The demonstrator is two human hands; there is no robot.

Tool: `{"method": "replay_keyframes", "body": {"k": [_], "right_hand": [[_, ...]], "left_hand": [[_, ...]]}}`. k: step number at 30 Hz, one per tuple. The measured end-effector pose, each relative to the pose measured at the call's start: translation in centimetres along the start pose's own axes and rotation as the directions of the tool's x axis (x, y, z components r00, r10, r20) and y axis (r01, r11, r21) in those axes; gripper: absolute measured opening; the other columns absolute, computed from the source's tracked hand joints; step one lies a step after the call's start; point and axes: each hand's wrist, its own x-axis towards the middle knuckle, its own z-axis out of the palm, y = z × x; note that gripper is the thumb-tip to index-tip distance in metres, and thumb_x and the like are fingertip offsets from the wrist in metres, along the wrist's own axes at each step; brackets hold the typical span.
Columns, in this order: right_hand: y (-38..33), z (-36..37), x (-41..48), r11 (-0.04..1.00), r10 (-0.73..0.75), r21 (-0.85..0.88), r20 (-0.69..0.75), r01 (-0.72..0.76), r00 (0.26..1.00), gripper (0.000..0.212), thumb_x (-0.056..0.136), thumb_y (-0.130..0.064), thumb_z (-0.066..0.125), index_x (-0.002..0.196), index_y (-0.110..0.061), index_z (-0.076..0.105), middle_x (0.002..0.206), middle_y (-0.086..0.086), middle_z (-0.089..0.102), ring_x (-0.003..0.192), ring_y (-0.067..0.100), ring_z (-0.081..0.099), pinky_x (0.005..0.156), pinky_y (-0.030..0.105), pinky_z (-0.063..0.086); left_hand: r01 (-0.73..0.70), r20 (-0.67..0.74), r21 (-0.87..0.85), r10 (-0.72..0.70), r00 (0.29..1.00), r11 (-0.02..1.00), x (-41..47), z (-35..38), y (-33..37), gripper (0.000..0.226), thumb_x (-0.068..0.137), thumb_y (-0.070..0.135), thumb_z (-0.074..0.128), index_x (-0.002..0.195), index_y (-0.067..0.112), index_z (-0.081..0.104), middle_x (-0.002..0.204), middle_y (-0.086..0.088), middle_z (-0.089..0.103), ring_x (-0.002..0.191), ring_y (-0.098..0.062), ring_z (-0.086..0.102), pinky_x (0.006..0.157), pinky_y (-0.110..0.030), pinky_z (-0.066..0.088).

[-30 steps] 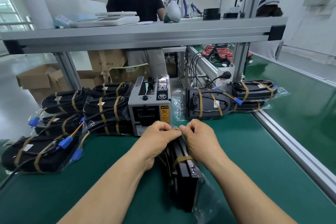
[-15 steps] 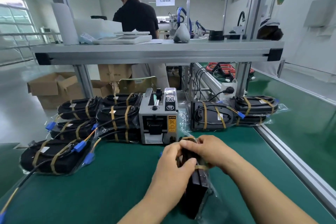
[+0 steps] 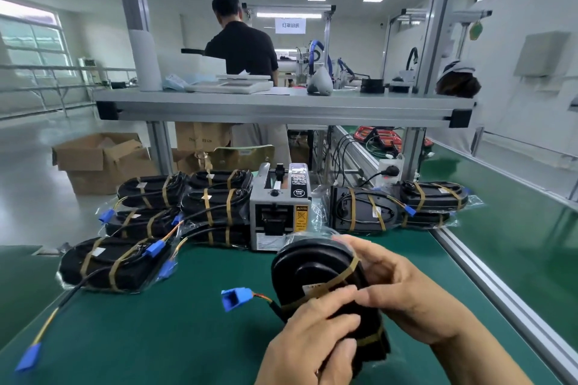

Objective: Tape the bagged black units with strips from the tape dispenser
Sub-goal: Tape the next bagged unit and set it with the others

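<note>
- The black unit (image 3: 316, 275) in its clear bag is held up off the green mat (image 3: 156, 337), just in front of the tape dispenser (image 3: 281, 206) and a little to its right. Brown strips (image 3: 331, 283) already cross it.
- The left hand (image 3: 312, 341) curls its fingers round the unit's near end. The right hand (image 3: 403, 287) wraps the far side, thumb by the middle strip. Both are gripping.
- The bag looks slick. If either grip loosens while the unit is turned, it could slide and drop onto the mat.
- A strip rubbed down over a wrinkle in the film would probably lift at its ends.
- The blue plug (image 3: 236, 298) hangs free on its wire, in front of the dispenser and to its left. It could get trapped under a strip or snag.
- The unit's top sits close to the dispenser's mouth, so a careless swing could knock it. Whether a fresh strip waits there, I cannot tell.
- Taped units (image 3: 115, 262) lie left of the dispenser with wires trailing across the mat, and a passing forearm could drag one.
</note>
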Motion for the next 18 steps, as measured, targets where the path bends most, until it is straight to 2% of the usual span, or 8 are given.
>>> {"method": "replay_keyframes", "body": {"k": [6, 9, 11, 13, 15, 16, 17, 18], "right_hand": [[-1.8, 2.0, 0.6, 1.000, -0.009, -0.013, 0.101, 0.010, 0.995, 0.071, 0.081, 0.005, 0.073, 0.145, -0.014, 0.048, 0.144, 0.021, 0.053, 0.128, 0.031, 0.055, 0.103, 0.037, 0.045], [-2.5, 3.1, 1.1, 0.999, 0.014, -0.038, 0.151, -0.009, 0.988, 0.070, 0.082, 0.006, 0.072, 0.144, -0.013, 0.048, 0.144, 0.022, 0.052, 0.130, 0.033, 0.053, 0.105, 0.039, 0.045], [-3.1, 3.9, 1.6, 0.995, 0.064, -0.083, 0.193, -0.049, 0.979, 0.068, 0.083, 0.010, 0.068, 0.144, -0.015, 0.049, 0.146, 0.022, 0.051, 0.132, 0.036, 0.052, 0.107, 0.042, 0.044], [-4.0, 4.8, 2.3, 0.975, 0.155, -0.192, 0.256, -0.107, 0.954, 0.067, 0.086, 0.015, 0.060, 0.144, -0.017, 0.049, 0.147, 0.017, 0.051, 0.134, 0.035, 0.051, 0.109, 0.042, 0.043], [-4.9, 5.8, 3.4, 0.930, 0.247, -0.339, 0.297, -0.140, 0.922, 0.066, 0.089, 0.017, 0.057, 0.146, -0.016, 0.047, 0.147, 0.009, 0.053, 0.134, 0.030, 0.052, 0.107, 0.039, 0.045], [-5.4, 6.5, 4.0, 0.907, 0.282, -0.396, 0.311, -0.146, 0.908, 0.066, 0.090, 0.016, 0.057, 0.146, -0.016, 0.045, 0.147, 0.005, 0.054, 0.133, 0.029, 0.053, 0.105, 0.038, 0.047], [-5.7, 7.1, 4.6, 0.887, 0.308, -0.438, 0.323, -0.147, 0.895, 0.066, 0.090, 0.016, 0.056, 0.146, -0.017, 0.044, 0.146, 0.003, 0.054, 0.133, 0.027, 0.054, 0.104, 0.036, 0.047], [-5.9, 7.8, 5.3, 0.870, 0.327, -0.473, 0.335, -0.142, 0.884, 0.065, 0.091, 0.016, 0.056, 0.146, -0.018, 0.045, 0.146, 0.002, 0.055, 0.133, 0.025, 0.054, 0.104, 0.034, 0.047]], "left_hand": [[-0.015, -0.007, 0.037, 0.016, 1.000, 0.999, -0.2, -2.6, 1.4, 0.017, 0.085, 0.029, 0.062, 0.095, 0.030, 0.076, 0.124, 0.023, 0.063, 0.110, 0.005, 0.061, 0.084, -0.018, 0.054], [-0.018, -0.141, 0.081, 0.029, 0.990, 0.997, 0.1, -4.5, 1.1, 0.025, 0.081, 0.032, 0.065, 0.104, 0.029, 0.074, 0.120, 0.019, 0.064, 0.106, 0.004, 0.062, 0.084, -0.015, 0.052], [0.015, -0.210, 0.157, 0.019, 0.977, 0.988, 0.7, -6.3, 0.3, 0.042, 0.076, 0.038, 0.066, 0.117, 0.028, 0.066, 0.121, 0.014, 0.057, 0.108, 0.000, 0.057, 0.089, -0.017, 0.048], [0.080, -0.122, 0.303, -0.045, 0.992, 0.950, 1.1, -8.2, -0.7, 0.067, 0.071, 0.052, 0.062, 0.132, 0.028, 0.051, 0.128, 0.015, 0.048, 0.116, -0.004, 0.046, 0.094, -0.020, 0.040], [0.205, 0.048, 0.355, -0.236, 0.971, 0.912, 1.1, -9.8, -1.7, 0.082, 0.068, 0.067, 0.058, 0.143, 0.047, 0.032, 0.136, 0.030, 0.038, 0.124, 0.010, 0.034, 0.097, -0.011, 0.030], [0.320, 0.152, 0.300, -0.376, 0.914, 0.898, 0.9, -10.5, -2.1, 0.083, 0.068, 0.074, 0.058, 0.141, 0.060, 0.021, 0.137, 0.038, 0.035, 0.126, 0.019, 0.029, 0.100, -0.009, 0.025], [0.432, 0.237, 0.171, -0.463, 0.854, 0.885, 0.5, -11.0, -2.6, 0.079, 0.068, 0.076, 0.061, 0.136, 0.068, 0.021, 0.136, 0.042, 0.038, 0.126, 0.022, 0.030, 0.102, -0.010, 0.027], [0.525, 0.293, 0.008, -0.504, 0.812, 0.851, 0.0, -11.4, -3.2, 0.073, 0.069, 0.072, 0.065, 0.132, 0.069, 0.028, 0.133, 0.040, 0.046, 0.124, 0.020, 0.039, 0.103, -0.014, 0.032]]}}
